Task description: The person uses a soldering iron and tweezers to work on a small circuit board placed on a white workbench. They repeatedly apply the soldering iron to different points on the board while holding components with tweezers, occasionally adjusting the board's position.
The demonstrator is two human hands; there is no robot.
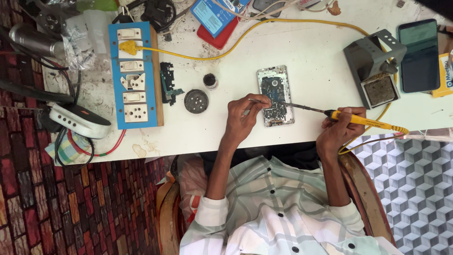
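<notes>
Back cover was already off the opened phone [275, 96]; right hand [340, 126] gripped the yellow soldering iron [363, 121], left hand [245, 113] pinched thin wire [258, 100] at the board, joint unfinished.

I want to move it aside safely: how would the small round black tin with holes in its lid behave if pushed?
The small round black tin looks flat and low, so it would probably slide on the white table rather than tip. It seems light; on edge it might roll.

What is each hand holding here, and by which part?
The right hand grips a yellow soldering iron by its handle. The left hand pinches thin tweezers near their upper end, over the opened phone.
</notes>
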